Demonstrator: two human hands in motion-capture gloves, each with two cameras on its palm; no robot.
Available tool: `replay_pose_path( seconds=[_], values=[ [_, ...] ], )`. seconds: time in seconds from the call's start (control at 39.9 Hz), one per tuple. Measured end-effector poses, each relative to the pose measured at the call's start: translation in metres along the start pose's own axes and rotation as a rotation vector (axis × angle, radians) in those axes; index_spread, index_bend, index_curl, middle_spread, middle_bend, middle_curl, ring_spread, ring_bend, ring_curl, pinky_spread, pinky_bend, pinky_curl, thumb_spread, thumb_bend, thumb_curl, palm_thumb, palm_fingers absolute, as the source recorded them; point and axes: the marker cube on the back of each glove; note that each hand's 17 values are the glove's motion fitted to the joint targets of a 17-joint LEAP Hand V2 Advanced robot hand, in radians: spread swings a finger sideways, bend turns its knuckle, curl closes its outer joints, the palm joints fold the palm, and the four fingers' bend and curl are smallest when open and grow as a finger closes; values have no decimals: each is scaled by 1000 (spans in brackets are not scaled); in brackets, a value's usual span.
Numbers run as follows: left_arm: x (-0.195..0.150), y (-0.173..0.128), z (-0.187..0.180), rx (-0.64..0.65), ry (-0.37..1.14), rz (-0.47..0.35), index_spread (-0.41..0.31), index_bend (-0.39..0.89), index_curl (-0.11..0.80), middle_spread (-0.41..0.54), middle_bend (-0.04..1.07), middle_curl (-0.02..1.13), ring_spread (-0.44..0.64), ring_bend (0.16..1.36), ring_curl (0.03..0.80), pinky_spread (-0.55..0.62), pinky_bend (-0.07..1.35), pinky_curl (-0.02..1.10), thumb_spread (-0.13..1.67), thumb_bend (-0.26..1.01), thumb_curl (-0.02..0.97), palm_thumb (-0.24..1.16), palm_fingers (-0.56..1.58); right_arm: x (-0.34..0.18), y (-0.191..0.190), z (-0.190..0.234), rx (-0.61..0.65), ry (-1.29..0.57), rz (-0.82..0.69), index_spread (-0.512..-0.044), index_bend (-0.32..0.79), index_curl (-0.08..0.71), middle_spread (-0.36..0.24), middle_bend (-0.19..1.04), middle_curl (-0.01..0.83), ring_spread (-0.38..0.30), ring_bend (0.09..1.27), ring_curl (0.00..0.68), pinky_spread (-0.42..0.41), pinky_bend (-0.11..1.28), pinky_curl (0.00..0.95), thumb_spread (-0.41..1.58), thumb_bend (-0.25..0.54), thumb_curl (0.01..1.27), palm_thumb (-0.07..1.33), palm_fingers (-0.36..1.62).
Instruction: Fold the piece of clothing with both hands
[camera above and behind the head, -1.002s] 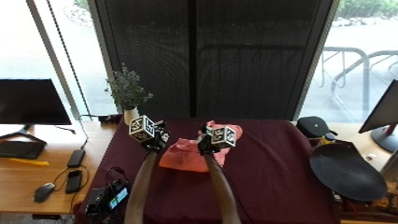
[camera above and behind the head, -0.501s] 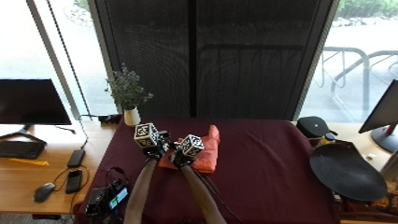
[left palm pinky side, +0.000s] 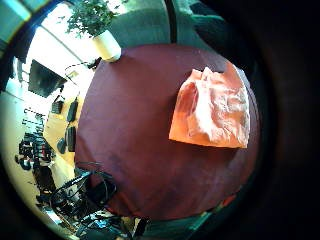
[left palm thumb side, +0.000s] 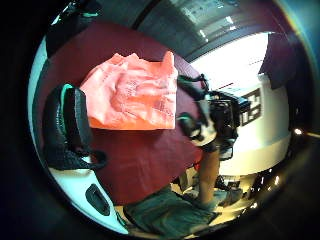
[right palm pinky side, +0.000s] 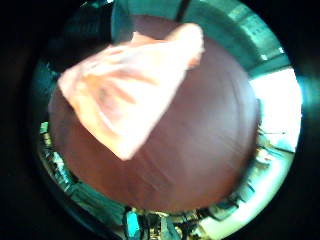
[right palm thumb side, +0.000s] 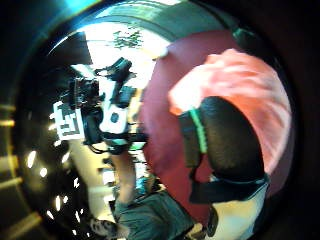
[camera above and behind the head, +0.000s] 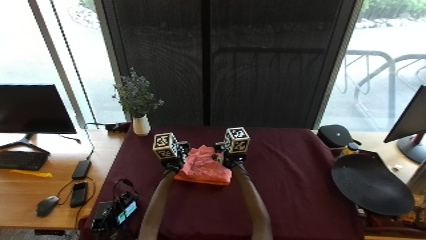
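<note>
Dark slatted blinds and bright windows back the outside view, where a table draped in a maroon cloth (camera above and behind the head: 286, 165) fills the middle and lower frame, with a small white vase of dried sprigs (camera above and behind the head: 140, 125) at its upper-left corner and a round black dish-shaped chair seat (camera above and behind the head: 370, 184) at the right edge. Near the centre lies the folded orange-pink garment (camera above and behind the head: 208, 169), a compact wad whose long axis runs roughly up and down the frame, away from the person. The left hand (camera above and behind the head: 173, 159) sits just beside its left edge and the right hand (camera above and behind the head: 226, 155) at its upper right, so the cloth lies between them, about equally near each; whether either hand's fingers pinch the fabric cannot be told from here. From the left little-finger-side palm view the garment (left palm pinky side: 212, 112) lies flat on the maroon cloth (left palm pinky side: 130, 140), apart from the palm, nothing held in sight. The left thumb-side view shows a black-gloved thumb (left palm thumb side: 67, 127) curved beside the garment (left palm thumb side: 132, 95) without gripping it. The right little-finger-side view has the garment (right palm pinky side: 130, 82) close and blurred. The right thumb-side view shows a gloved thumb (right palm thumb side: 225, 137) over the garment (right palm thumb side: 250, 90); contact is unclear. Judging by this, the next fold would cross the long axis.
</note>
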Motion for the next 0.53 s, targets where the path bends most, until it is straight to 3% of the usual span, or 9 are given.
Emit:
replay_pose_path(
  seconds=[0.05, 0.18, 0.25, 0.38, 0.53],
  values=[
    [4, 0, 3, -26, -18, -2, -149, 149, 384, -74, 207, 424, 164, 397, 324, 380, 195, 304, 1475, 132, 332, 583, 522, 14, 17, -34, -20, 181, 60, -293, 246, 247, 9, 272, 369, 14, 437, 369, 157, 640, 336, 1314, -66, 385, 637, 422],
    [5, 18, -11, -77, -216, -147, -148, 152, 382, -76, 194, 425, 162, 398, 326, 380, 195, 307, 1487, 134, 334, 596, 519, 62, 27, -76, 37, 483, 197, -311, 223, 272, 24, 262, 372, 41, 361, 334, 215, 572, 308, 1323, -76, 334, 446, 404],
    [8, 10, -3, -63, -216, -118, -148, 156, 382, -75, 182, 422, 161, 401, 328, 380, 197, 310, 1492, 134, 335, 600, 514, 75, 37, -96, 96, 521, 236, -320, 221, 285, 27, 248, 370, 51, 337, 319, 239, 528, 292, 1323, -59, 317, 377, 421],
    [13, -30, 28, 58, -96, 50, -149, 159, 382, -75, 177, 416, 161, 410, 331, 382, 198, 315, 1497, 133, 335, 605, 505, 86, 56, -116, 182, 527, 295, -328, 215, 309, 30, 221, 368, 68, 299, 310, 264, 469, 281, 1326, -36, 299, 311, 412],
    [17, -14, 18, 13, -122, 44, -149, 159, 382, -75, 185, 414, 160, 405, 329, 381, 197, 320, 1501, 129, 334, 608, 497, 87, 66, -119, 194, 534, 338, -338, 207, 332, 32, 183, 362, 77, 264, 307, 279, 421, 280, 1329, -23, 288, 276, 399]
  ],
)
